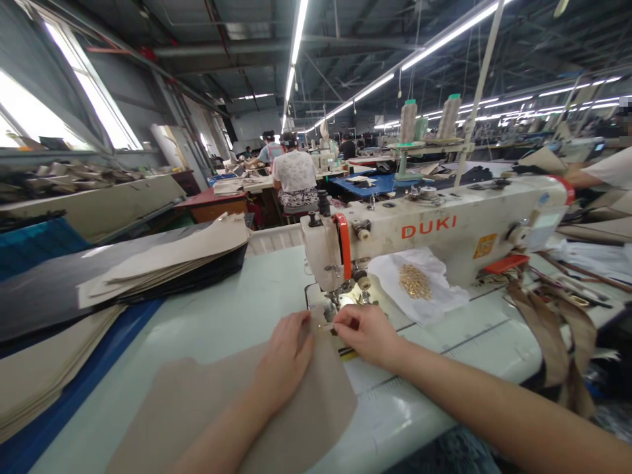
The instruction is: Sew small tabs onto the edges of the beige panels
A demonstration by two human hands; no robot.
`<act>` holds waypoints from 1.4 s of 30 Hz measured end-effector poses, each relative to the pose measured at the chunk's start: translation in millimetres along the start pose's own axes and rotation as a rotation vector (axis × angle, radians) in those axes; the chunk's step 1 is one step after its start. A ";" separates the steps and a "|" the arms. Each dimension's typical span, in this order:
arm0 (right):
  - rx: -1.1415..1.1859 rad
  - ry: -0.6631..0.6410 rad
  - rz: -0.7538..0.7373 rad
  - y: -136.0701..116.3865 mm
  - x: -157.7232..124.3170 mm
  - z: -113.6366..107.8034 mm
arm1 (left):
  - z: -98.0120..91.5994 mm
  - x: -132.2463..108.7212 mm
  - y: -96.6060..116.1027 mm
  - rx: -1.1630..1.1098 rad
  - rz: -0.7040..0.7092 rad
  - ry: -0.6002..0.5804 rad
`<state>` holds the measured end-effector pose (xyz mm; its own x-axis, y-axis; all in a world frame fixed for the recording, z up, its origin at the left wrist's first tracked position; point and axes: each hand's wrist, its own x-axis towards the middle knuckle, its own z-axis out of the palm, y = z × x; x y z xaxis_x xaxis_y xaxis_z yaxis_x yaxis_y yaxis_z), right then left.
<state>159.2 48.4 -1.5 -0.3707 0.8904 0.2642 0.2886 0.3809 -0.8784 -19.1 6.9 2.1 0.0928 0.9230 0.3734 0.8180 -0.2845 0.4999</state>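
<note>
A large beige panel (222, 401) of fabric or leather lies on the sewing machine table, its narrow upper end at the needle area. My left hand (289, 359) rests on that end with bent fingers, gripping it close to the presser foot (337, 299). Just right of the needle, my right hand (368, 332) is closed in a pinch; what sits between its fingertips is too small to make out. A tiny gold-coloured fitting (320, 328) shows on the panel between both hands. The white sewing machine (385, 230) marked DUKI stands over the work, its lamp lit.
Behind the right hand, a white cloth (451, 296) holds a pile of small gold-coloured metal pieces (415, 282). Stacked beige panels (172, 260) lie at left. Brown straps (538, 329) hang at right. Thread cones (407, 122) stand behind; other people (295, 168) sit farther back.
</note>
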 end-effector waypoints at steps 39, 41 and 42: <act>-0.453 -0.404 0.185 -23.9 30.0 -17.2 | 13.9 9.5 22.3 0.260 0.329 -0.018; -0.515 -0.333 0.074 -18.5 18.5 -21.3 | 14.0 9.4 22.6 0.260 0.328 -0.021; -0.557 -0.316 -0.007 -15.2 12.5 -23.2 | 14.0 9.2 22.9 0.259 0.328 -0.022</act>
<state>170.6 59.5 24.4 -0.5922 0.8032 0.0648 0.6692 0.5350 -0.5156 8.5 12.5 6.0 0.3822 0.8004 0.4619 0.8585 -0.4924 0.1429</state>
